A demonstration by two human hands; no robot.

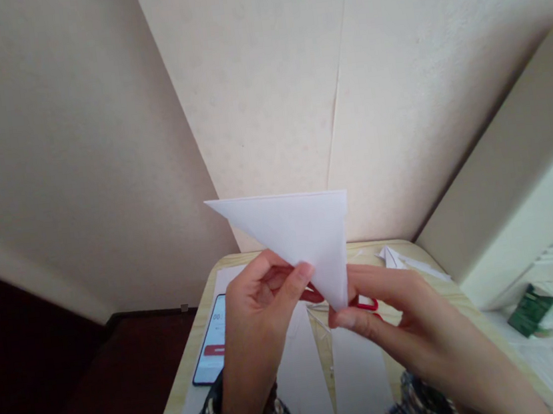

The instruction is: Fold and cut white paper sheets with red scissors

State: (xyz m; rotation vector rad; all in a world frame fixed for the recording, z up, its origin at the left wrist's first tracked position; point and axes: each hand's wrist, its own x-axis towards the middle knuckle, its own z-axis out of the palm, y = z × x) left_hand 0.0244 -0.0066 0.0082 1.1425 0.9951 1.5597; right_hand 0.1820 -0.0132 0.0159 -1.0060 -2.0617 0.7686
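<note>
A white sheet of paper (299, 224), folded into a triangle, is held up above the table with its long straight edge on top and one corner pointing down. My left hand (264, 312) pinches its slanted left edge, thumb in front and fingers behind. At the lower corner, my right hand (395, 316) grips the paper between thumb and fingers. Behind my hands lie scissors with red handles (368, 303), partly hidden. Flat white paper pieces (361, 378) rest on the table below.
The light wooden table (204, 333) stands against the wall. A phone with a lit screen (213, 349) lies at its left side. Small folded white paper (390, 258) sits at the back right. Beyond the right edge is a green packet (531, 310).
</note>
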